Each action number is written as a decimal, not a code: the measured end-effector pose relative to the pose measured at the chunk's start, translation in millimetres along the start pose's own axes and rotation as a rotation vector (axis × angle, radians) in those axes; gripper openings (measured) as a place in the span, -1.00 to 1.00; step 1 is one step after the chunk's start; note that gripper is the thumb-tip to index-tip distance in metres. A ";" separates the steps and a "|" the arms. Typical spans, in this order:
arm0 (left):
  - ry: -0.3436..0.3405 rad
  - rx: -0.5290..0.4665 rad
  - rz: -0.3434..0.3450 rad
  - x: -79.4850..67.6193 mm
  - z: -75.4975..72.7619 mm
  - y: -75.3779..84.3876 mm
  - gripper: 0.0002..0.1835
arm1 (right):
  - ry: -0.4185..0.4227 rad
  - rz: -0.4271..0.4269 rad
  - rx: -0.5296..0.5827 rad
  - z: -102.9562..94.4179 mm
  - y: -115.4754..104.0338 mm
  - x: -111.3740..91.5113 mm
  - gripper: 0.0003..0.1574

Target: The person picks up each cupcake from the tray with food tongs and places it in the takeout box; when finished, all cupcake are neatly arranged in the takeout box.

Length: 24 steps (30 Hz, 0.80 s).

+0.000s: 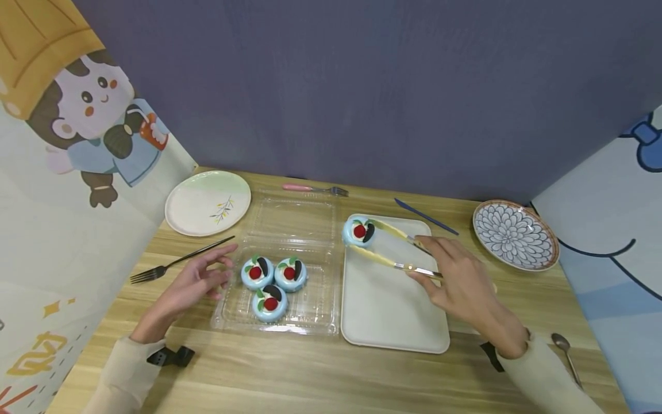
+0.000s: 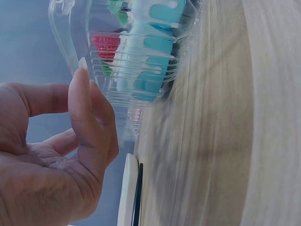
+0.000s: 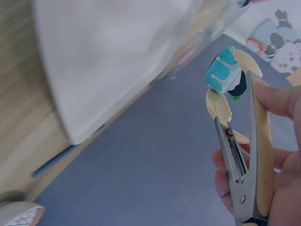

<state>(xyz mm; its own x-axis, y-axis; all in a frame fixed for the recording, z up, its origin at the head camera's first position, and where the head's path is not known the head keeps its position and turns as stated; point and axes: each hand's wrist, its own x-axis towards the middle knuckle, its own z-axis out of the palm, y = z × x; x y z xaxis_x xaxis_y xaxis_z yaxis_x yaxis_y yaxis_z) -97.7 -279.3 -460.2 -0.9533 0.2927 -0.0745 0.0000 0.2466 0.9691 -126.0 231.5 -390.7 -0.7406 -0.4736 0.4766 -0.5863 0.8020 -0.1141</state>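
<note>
My right hand (image 1: 460,282) grips a pair of tongs (image 3: 258,160) with cream scalloped tips. Between those tips is a blue toy cupcake (image 1: 358,231) topped with a red berry, green leaves and a dark cookie. It is held above the far left corner of a white tray (image 1: 395,310). Three more blue cupcakes (image 1: 269,303) sit in the left part of an opened clear plastic box (image 1: 320,287). Beside that box's left edge is my left hand (image 1: 193,279), its fingers loosely bent and holding nothing; whether a fingertip touches the plastic I cannot tell.
On the left lie a pale oval plate (image 1: 193,201) and a black fork (image 1: 162,270). Behind the box is a pink-handled fork (image 1: 310,188); a blue knife (image 1: 426,217) lies behind the tray. A patterned plate (image 1: 517,236) and a spoon (image 1: 566,353) are at right.
</note>
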 end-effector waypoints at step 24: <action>0.011 -0.006 -0.003 0.7 0.8 -0.1 -0.37 | -0.268 -0.263 0.099 -9.7 -78.5 15.7 -0.23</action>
<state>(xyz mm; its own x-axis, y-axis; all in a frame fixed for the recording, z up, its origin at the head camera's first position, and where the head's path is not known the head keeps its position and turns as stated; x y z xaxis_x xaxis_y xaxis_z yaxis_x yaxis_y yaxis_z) -98.1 -278.4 -460.6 -0.9567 0.2813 -0.0747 -0.0047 0.2414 0.9704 -88.4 164.5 -365.8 -0.6127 -0.7470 0.2578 -0.7866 0.6078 -0.1084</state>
